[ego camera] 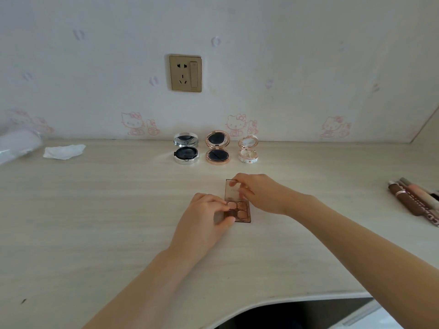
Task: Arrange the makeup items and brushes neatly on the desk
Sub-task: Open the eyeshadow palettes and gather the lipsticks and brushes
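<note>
**Both hands on the small palette at the middle of the bench**

A small brown eyeshadow palette with 4 pans lies on the pale wooden bench, near the middle and closer to the person than the row of compacts. Its clear brown lid stands raised, nearly upright. The left hand grips the palette's base from the left, thumb at the near edge and fingers curled over the far left pans. The right hand pinches the lid's top edge between curled fingers and thumb.

Along the wall stand 3 round compacts, all open, side by side but apart: a silver compact on the left, a rose-gold compact in the middle, and a small white compact on the right.

At the bench's right edge lies a cluster of pencils and tubes, well apart from the palette. At the far left lie a crumpled tissue and a blurred white object. A gold wall socket sits above the compacts.
</note>
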`<control>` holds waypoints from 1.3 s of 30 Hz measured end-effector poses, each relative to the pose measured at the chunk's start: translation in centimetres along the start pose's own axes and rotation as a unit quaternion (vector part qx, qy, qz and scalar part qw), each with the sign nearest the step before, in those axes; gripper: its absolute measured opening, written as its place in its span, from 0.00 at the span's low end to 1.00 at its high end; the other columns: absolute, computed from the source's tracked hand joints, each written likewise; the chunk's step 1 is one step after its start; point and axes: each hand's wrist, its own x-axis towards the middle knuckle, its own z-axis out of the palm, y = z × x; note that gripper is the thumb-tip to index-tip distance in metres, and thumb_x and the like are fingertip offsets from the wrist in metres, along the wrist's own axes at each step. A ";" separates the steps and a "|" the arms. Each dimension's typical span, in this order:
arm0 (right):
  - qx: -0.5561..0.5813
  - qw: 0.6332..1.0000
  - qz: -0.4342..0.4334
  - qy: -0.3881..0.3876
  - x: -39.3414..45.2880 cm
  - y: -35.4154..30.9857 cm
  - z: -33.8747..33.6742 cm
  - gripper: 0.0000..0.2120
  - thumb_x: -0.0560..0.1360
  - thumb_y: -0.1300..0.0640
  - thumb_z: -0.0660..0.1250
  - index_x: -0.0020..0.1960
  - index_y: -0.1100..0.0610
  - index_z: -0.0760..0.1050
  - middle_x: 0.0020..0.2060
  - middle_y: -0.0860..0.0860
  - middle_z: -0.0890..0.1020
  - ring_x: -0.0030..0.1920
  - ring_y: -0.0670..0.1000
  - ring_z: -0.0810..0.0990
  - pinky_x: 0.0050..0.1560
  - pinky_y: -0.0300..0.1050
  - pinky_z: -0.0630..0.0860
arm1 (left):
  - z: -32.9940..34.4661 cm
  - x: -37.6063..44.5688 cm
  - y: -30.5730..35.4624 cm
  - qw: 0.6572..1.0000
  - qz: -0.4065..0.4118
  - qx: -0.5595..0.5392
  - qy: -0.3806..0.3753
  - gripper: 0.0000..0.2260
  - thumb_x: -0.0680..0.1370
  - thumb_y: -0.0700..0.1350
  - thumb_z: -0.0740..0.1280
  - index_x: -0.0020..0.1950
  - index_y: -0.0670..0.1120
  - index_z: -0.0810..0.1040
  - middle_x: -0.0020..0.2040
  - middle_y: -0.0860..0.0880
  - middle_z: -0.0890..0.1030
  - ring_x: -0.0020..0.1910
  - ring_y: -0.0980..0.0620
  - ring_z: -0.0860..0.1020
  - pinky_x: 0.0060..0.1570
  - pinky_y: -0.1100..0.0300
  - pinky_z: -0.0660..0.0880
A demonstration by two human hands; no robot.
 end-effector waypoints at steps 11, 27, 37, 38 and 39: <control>0.010 1.000 0.015 0.018 -0.8 0.0 0.1 0.22 0.80 0.56 0.59 0.73 0.52 0.62 0.59 0.51 0.77 0.58 0.52 0.75 0.56 0.40 0.68 | 0.1 0.0 -0.1 1.000 -0.004 0.006 -0.007 0.11 0.72 0.48 0.73 0.54 0.49 0.83 0.52 0.58 0.80 0.57 0.59 0.70 0.52 0.81 0.59; -0.015 0.989 0.047 0.141 -8.0 -0.8 4.6 0.29 0.79 0.47 0.60 0.75 0.57 0.57 0.71 0.50 0.66 0.71 0.48 0.61 0.68 0.33 0.55 | 0.1 -0.3 0.0 1.000 -0.006 0.015 0.017 0.15 0.68 0.47 0.76 0.54 0.51 0.82 0.49 0.58 0.79 0.56 0.57 0.73 0.53 0.76 0.63; -0.031 0.987 0.018 0.159 -6.8 -0.4 5.2 0.20 0.78 0.53 0.63 0.68 0.57 0.70 0.67 0.51 0.71 0.69 0.52 0.66 0.69 0.37 0.58 | 0.4 -0.1 -0.4 0.998 -0.047 0.001 -0.031 0.18 0.73 0.48 0.72 0.63 0.52 0.77 0.65 0.50 0.76 0.67 0.55 0.70 0.59 0.75 0.58; -0.025 0.987 0.015 0.156 -6.5 -0.4 5.1 0.19 0.78 0.54 0.64 0.68 0.57 0.71 0.66 0.50 0.72 0.68 0.52 0.67 0.69 0.36 0.58 | 0.4 0.0 -0.5 0.999 -0.045 -0.001 -0.028 0.18 0.73 0.47 0.72 0.62 0.51 0.78 0.63 0.51 0.77 0.65 0.55 0.72 0.56 0.78 0.58; -0.020 0.988 0.013 0.154 -6.2 -0.5 5.1 0.18 0.78 0.54 0.64 0.67 0.56 0.72 0.65 0.50 0.72 0.67 0.51 0.68 0.68 0.36 0.58 | 0.3 0.1 -0.6 0.999 -0.043 -0.003 -0.024 0.18 0.73 0.45 0.72 0.62 0.50 0.78 0.61 0.52 0.78 0.63 0.55 0.74 0.54 0.81 0.57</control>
